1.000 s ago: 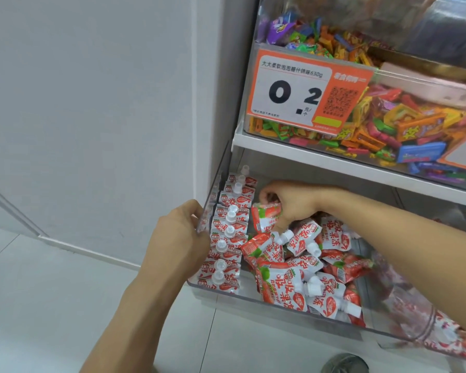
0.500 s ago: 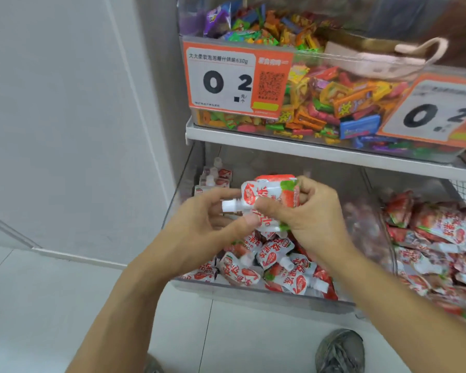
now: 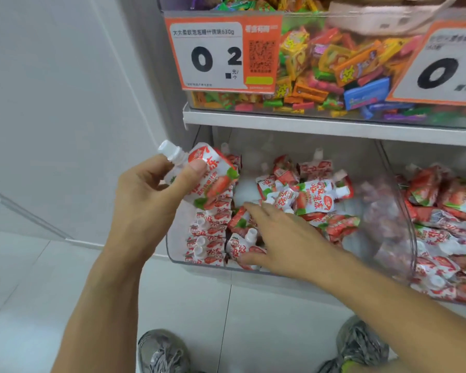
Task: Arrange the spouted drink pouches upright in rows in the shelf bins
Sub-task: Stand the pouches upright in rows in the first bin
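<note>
Glossy plastic pouch [image 3: 213, 179]; clear plastic bin [image 3: 393, 227]; matt floor tiles [image 3: 24, 278].

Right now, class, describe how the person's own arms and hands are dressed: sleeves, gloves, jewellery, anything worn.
Both forearms are bare as far as the picture shows; no sleeve comes into view. The left hand and right hand wear no gloves, and no ring, watch or bracelet shows. The only clothing in view is grey lace-up shoes.

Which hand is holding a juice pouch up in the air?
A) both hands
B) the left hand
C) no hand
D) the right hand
B: the left hand grips a pouch by its spout end above the bin, while the right hand reaches with straight fingers into the loose pouches.
</note>
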The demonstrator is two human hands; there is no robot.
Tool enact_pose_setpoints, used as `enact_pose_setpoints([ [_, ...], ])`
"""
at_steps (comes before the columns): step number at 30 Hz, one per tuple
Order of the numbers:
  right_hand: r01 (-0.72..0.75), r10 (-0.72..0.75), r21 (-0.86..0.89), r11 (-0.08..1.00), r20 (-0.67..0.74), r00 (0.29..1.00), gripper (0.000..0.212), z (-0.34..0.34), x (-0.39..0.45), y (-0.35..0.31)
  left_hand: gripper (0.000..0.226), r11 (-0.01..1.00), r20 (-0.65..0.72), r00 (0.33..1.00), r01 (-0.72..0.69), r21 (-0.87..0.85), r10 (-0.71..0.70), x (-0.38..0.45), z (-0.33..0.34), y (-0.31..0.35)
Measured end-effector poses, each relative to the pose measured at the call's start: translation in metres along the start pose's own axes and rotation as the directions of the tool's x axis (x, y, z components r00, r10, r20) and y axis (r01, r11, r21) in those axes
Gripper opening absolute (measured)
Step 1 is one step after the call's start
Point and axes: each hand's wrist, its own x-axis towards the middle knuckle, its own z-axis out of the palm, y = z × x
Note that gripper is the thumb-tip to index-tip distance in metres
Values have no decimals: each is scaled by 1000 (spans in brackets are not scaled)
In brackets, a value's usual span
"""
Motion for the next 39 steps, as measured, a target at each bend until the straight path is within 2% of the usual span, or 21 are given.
enact_pose_setpoints([
  [2,-59,59,-58,997,9,998,105,5,7,-3,17,998,18,1000,17,63,-18,0,-1,-2],
  [4,-100,102,-33,994,36,994,99,3,15,-1,19,991,31,999,27,128,-32,1,-3,-4],
  [6,-51,54,-30,998,89,995,73,1,22,2,25,974,36,999,28,226,-37,2,-4,-8],
  [8,2,-2,3,1000,104,995,39,-1,21,2,22,952,52,997,31,305,-49,1,-4,-11],
  [9,19,-21,18,1000,103,994,31,-2,19,3,19,944,65,996,28,328,-53,0,-4,-12],
  [11,30,-37,53,998,129,991,36,-6,17,6,13,930,86,995,22,368,-58,-1,-5,-12],
  [14,2,-23,106,994,201,979,92,-18,20,13,10,927,93,994,24,374,-63,-2,-8,-12],
  [15,-15,-6,91,996,231,973,105,-19,22,16,11,927,92,994,25,373,-64,-1,-10,-13],
  [16,-33,14,67,997,259,966,108,-19,24,17,12,926,94,993,26,377,-66,-1,-10,-13],
  [18,-34,31,6,999,282,959,95,-14,25,18,14,919,104,992,29,392,-75,-1,-11,-14],
  [20,11,-3,-23,1000,294,956,72,-8,25,18,16,912,114,990,30,408,-83,-1,-11,-16],
  [22,26,-28,11,1000,323,946,66,-7,26,19,18,899,117,990,19,438,-77,-2,-11,-17],
  [26,-16,-19,154,988,221,975,109,-11,27,21,21,872,99,994,-1,489,-55,-1,-11,-20],
  [27,-14,-20,185,983,178,984,112,-11,27,20,19,869,95,994,-1,495,-53,-1,-11,-21],
  [28,4,-35,206,979,144,989,108,-11,26,18,18,866,92,995,-3,500,-50,-1,-10,-21],
  [31,89,-114,176,980,135,984,62,-5,23,17,24,852,83,996,-15,523,-34,0,-6,-25],
  [32,91,-117,167,982,149,982,54,-4,20,18,28,846,75,997,-12,532,-33,0,-4,-25],
  [36,97,-138,237,967,163,977,50,-13,11,26,20,820,75,997,-42,571,-1,-2,7,-24],
  [39,46,-170,403,914,278,945,53,-25,5,30,12,822,116,993,-64,566,-2,-3,18,-27],
])
